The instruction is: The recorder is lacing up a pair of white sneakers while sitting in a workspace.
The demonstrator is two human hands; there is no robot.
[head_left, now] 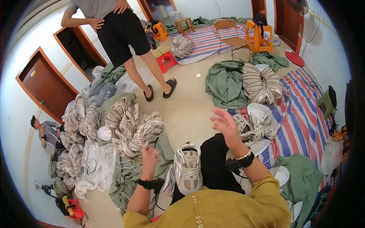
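Note:
A beige-and-white sneaker (pixel 188 171) rests upright on my lap, its toe toward me and laces threaded up the front. My right hand (pixel 228 128) is raised to the right beyond the shoe, with a thin pale shoelace at its bent fingertips. On the other side, my left hand (pixel 150 161) is lifted, apart from the shoe, its fingers curled and slightly blurred; what they hold is not clear. Another sneaker (pixel 170 179) lies against the left side of the first, partly hidden. Both wrists wear black bands with small boxes.
Bundled sneakers (pixel 133 127) are heaped at left on green cloth (pixel 131 182). More sneakers (pixel 258 123) lie to my right beside a striped sheet (pixel 298 117). A person in black shorts (pixel 123 36) stands ahead. A chair (pixel 230 36) and orange stool (pixel 259 38) stand farther back.

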